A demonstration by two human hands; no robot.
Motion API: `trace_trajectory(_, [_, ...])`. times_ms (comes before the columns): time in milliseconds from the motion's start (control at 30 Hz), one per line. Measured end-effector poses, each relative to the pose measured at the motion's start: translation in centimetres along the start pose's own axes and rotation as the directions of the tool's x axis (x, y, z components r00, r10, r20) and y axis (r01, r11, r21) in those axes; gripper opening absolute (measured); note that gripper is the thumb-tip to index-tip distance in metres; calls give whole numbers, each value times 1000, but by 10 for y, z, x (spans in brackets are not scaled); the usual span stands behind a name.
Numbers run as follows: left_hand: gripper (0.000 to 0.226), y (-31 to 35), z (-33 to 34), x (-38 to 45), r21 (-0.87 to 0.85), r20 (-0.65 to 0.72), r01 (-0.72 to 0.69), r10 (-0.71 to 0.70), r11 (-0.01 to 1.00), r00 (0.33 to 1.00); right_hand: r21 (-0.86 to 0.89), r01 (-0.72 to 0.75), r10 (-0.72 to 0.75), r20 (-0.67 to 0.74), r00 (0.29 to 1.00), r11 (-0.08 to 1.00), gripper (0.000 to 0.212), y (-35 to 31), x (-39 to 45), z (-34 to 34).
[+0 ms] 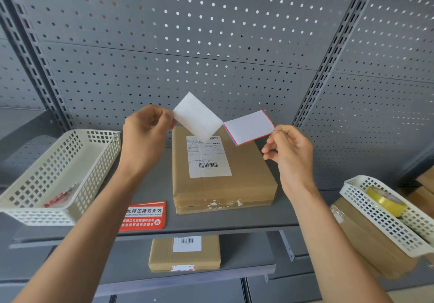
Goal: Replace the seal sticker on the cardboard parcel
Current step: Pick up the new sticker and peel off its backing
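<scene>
Fingers (168, 117) of our left hand (146, 136) pinch the white backing sheet (197, 119); those of our right hand (290, 152) pinch a corner of the red-edged seal sticker (250, 126), the two joined only at one edge. Below, the brown cardboard parcel (223, 169) lies flat on the grey shelf (211, 223), torn white residue along its front edge. We should peel slowly, keep the glue side off our skin, then centre it over that seam.

Bright, even light, soft shadows only. The pegboard (211, 44) glows through its holes, backlit. Wide-angle bending bows the uprights at both edges. The tape roll (385, 200) at right goes slightly soft.
</scene>
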State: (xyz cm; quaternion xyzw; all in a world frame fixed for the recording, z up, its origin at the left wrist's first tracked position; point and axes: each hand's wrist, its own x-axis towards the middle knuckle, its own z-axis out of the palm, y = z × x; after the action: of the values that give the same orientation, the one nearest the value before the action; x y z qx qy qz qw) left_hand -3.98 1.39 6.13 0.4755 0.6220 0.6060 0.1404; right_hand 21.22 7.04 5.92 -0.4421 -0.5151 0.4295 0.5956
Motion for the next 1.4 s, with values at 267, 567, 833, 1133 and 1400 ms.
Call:
trace_trajectory(267, [22, -10, -7, 2, 44, 37, -16, 14, 999, 999, 19, 5, -5, -13, 1000, 1000, 22, -5, 4, -5])
trace_trajectory(567, [17, -17, -11, 4, 88, 55, -46, 42, 995, 998, 21, 10, -9, -23, 1000, 1000, 26, -7, 6, -6])
trace_trajectory(833, [14, -16, -15, -2, 251, 153, -209, 174, 945, 973, 25, 37, -36, -39, 999, 999, 24, -23, 17, -9])
trace_trajectory(1133, [15, -23, -18, -3, 252, 142, -232, 201, 940, 969, 51, 41, -37, -65, 997, 998, 24, -37, 31, -13])
trace_trajectory(1400, [15, -32, -21, 3, 247, 126, -252, 226, 936, 966, 62, 62, -57, -72, 996, 996, 23, -46, 37, -15])
